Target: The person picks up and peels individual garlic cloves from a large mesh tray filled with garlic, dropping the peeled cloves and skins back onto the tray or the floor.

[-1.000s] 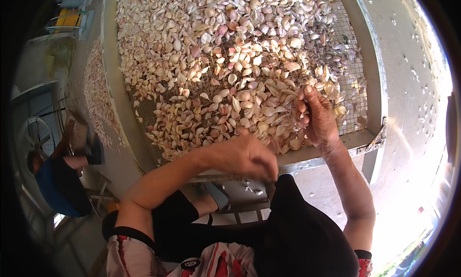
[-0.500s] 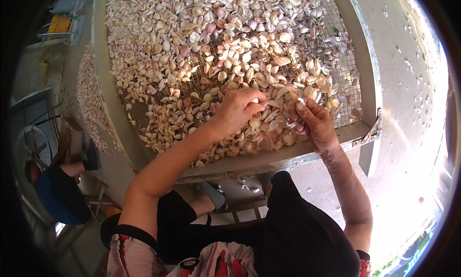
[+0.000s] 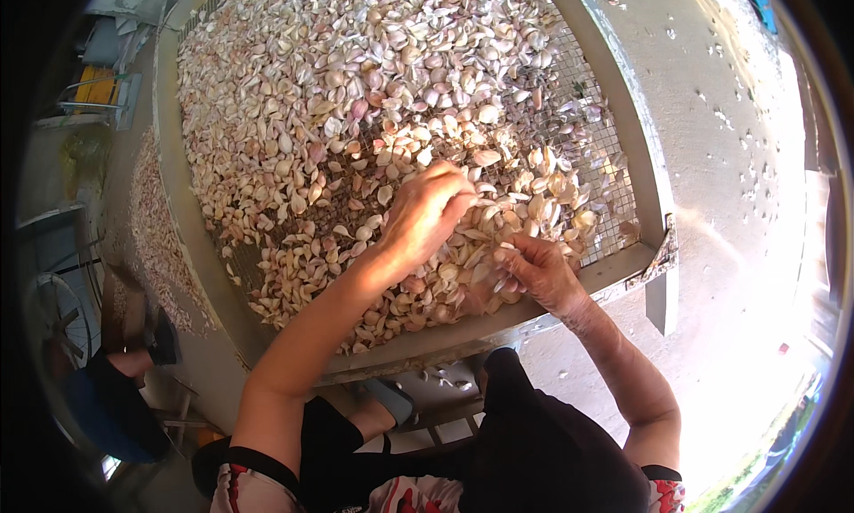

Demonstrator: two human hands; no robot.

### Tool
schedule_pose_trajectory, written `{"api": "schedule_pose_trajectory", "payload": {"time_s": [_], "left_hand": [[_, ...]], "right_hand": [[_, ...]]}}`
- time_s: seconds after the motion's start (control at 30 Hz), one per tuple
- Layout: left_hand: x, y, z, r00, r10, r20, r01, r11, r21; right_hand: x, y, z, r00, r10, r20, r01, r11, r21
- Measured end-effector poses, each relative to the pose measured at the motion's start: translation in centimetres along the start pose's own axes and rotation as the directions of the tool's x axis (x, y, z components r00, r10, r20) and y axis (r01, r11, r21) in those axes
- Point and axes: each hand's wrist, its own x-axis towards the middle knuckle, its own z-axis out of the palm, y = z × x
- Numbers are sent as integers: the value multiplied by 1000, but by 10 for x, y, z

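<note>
A wire-mesh rack (image 3: 654, 179) with a raised frame holds a thick layer of garlic cloves (image 3: 294, 95), pale and pinkish in their skins. My left hand (image 3: 429, 212) is over the near part of the layer with its fingers curled down among the cloves. What its fingertips close on, if anything, is hidden. To its right, my right hand (image 3: 539, 271) is closed just above the near edge, pinching a whitish garlic clove (image 3: 507, 246) between thumb and fingers. Small cloves or bits of skin show under those fingers, partly blurred.
More cloves (image 3: 153, 237) lie on the floor left of the rack. A seated person (image 3: 116, 406) is at the far left near a wheel (image 3: 67, 313). Bits of white skin dot the concrete floor (image 3: 703, 166) at the right. A yellow crate-like object (image 3: 96, 86) stands at the upper left.
The view has shifted, so the rack sits lower and further left. My left hand has tipped downward, hiding the white piece seen at its fingertips before. My right hand still pinches.
</note>
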Motion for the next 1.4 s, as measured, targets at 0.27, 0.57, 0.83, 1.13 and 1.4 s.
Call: {"api": "schedule_pose_trajectory", "payload": {"time_s": [0.27,0.57,0.83,1.13,1.4], "left_hand": [[81,-22,37,943,46,329,-215,840,498],[70,-28,28,948,25,317,-155,907,392],[69,-25,38,943,45,329,-176,908,381],[59,-3,39,983,182,13,-182,973,143],[-10,17,-1,969,-225,103,246,926,-285]], "right_hand": [[2,7,-5,988,-112,-109,99,988,-119],[8,4,-2,953,-109,-284,162,972,170],[6,-5,0,949,-45,-313,115,971,209],[20,-21,-15,863,-276,-424,306,952,4],[-3,-32,-32,971,-239,33,229,870,-436]]}}
